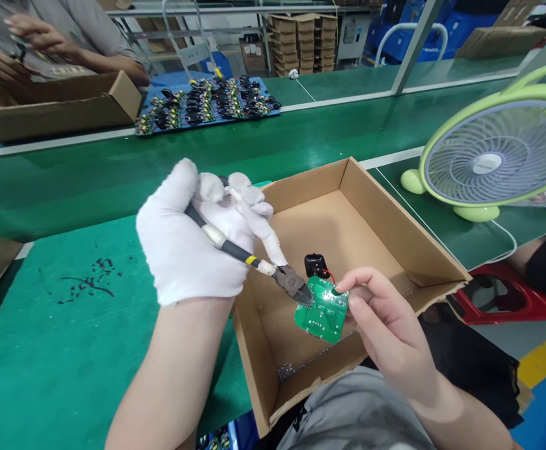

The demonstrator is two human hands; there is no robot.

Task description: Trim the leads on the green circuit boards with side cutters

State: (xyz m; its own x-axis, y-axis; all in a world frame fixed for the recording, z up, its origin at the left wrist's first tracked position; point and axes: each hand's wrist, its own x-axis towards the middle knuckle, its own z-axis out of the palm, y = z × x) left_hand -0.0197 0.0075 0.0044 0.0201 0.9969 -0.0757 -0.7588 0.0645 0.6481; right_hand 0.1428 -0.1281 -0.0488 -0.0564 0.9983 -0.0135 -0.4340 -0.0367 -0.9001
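Green circuit board [325, 315] is up in the air over an open cardboard box [389, 215], solder side facing the camera and tilted a bit. Right hand [389, 319] is bare and has it pinched by the right edge between thumb and fingers. Left hand [186, 253] is in a white glove, wrapped around a pair of pliers-style cutters [290, 281] with dark handles and some yellow and white wrapping. Their tips are right at the board's left part, by a row of little pins; can't tell if they're actually biting on anything. There's a glossy black part [316, 265] just behind the board's top edge, with a red wire [330, 275] next to it.

Down in the box, tiny metallic clippings [286, 371] are gathered along the near side. Left of it, the green worktop [85, 369] has a scatter of dark marks or scraps [92, 281], too small to say which. Green fan [493, 156] stands off to the right, and across the way a co-worker's hands [33, 44] are busy above another box [57, 115].
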